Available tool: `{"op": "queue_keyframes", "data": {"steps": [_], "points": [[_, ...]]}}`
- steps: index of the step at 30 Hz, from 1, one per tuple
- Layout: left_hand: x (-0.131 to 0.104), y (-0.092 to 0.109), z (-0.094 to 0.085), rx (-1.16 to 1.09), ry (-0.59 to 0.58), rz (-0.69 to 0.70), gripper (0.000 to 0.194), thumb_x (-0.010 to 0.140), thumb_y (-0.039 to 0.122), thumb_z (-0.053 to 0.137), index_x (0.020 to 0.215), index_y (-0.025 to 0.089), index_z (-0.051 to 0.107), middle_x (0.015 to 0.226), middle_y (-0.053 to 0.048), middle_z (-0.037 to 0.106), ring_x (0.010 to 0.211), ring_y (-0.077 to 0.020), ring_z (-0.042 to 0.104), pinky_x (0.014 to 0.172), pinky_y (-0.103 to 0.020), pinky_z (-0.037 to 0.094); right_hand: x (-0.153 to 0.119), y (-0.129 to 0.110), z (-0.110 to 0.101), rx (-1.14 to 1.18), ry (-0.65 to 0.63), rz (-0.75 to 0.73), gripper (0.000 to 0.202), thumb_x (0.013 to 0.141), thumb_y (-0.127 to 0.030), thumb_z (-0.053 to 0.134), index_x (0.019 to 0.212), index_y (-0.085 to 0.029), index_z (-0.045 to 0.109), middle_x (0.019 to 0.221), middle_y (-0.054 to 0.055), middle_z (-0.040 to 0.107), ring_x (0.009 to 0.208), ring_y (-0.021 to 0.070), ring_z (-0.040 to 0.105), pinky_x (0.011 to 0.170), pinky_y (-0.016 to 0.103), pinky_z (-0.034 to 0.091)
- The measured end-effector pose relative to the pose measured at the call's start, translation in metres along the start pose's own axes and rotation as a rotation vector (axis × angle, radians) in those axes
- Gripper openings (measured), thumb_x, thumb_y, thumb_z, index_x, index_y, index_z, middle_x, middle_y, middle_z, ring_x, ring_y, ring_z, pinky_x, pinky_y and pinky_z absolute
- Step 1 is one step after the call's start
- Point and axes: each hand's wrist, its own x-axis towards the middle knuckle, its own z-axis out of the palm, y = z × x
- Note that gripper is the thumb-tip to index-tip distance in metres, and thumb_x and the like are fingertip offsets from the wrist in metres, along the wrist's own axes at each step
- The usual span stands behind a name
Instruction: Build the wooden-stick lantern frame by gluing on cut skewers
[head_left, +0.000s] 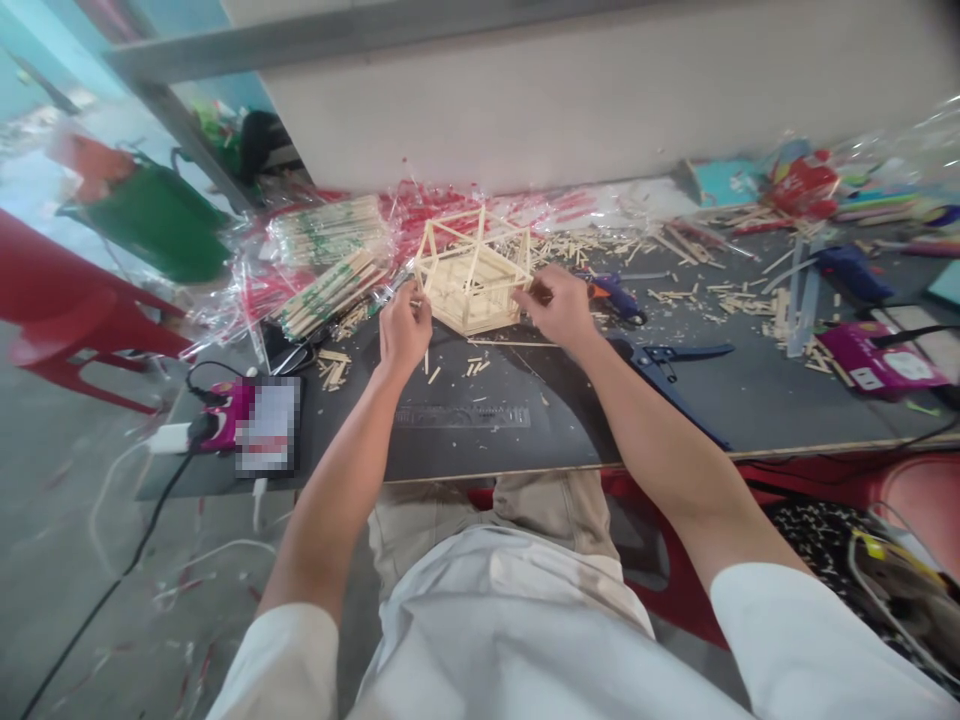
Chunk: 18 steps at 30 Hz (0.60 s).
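Note:
A small model house frame (480, 280) built of pale thin wooden sticks rests on the dark tabletop in front of me. It has a many-sided base and a peaked open top. My left hand (405, 325) pinches its left edge with bent fingers. At the opposite side, my right hand (561, 305) has its thumb and fingers closed on the right edge; part of the fingertips is hidden. One loose long stick (514, 344) lies just below the frame. Bundles of wooden sticks (334, 290) in clear wrappers are beyond my left hand.
Blue cutters (675, 365), a glue gun (616, 297) and scattered stick offcuts lie to the right. A clear ruler (465, 416) is near the front edge. At left are a phone (266, 428) and a purple power strip (225, 415) with cables; a red stool (75, 310) stands beyond.

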Motion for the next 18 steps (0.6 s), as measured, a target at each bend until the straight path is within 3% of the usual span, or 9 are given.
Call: {"op": "queue_keyframes", "data": {"steps": [5, 9, 18], "points": [[0.0, 0.005, -0.007, 0.01, 0.067, 0.01, 0.044, 0.099, 0.028, 0.057, 0.143, 0.024, 0.055, 0.141, -0.014, 0.068, 0.079, -0.018, 0.072, 0.087, -0.037, 0.061, 0.001, -0.003, -0.004, -0.015, -0.047, -0.025, 0.051, 0.09, -0.07, 0.066, 0.072, -0.023, 0.055, 0.074, 0.004, 0.058, 0.064, 0.0197, 0.054, 0.07, 0.04, 0.054], [0.0, 0.01, -0.012, 0.045, -0.004, 0.091, 0.054, 0.103, 0.039, 0.056, 0.155, 0.028, 0.047, 0.159, -0.014, 0.055, 0.086, -0.0202, 0.074, 0.09, -0.038, 0.06, 0.0, -0.003, -0.005, -0.038, -0.061, -0.019, 0.053, 0.091, -0.072, 0.063, 0.073, -0.023, 0.054, 0.077, 0.006, 0.06, 0.064, 0.0194, 0.054, 0.072, 0.04, 0.054], [0.001, 0.009, -0.013, 0.07, 0.001, 0.031, 0.056, 0.1, 0.032, 0.058, 0.154, 0.03, 0.046, 0.148, -0.009, 0.067, 0.093, -0.0229, 0.076, 0.092, -0.039, 0.059, 0.0, -0.005, -0.006, -0.068, -0.061, -0.059, 0.053, 0.095, -0.072, 0.058, 0.074, -0.024, 0.053, 0.076, 0.005, 0.061, 0.065, 0.0194, 0.056, 0.072, 0.038, 0.053]]}}
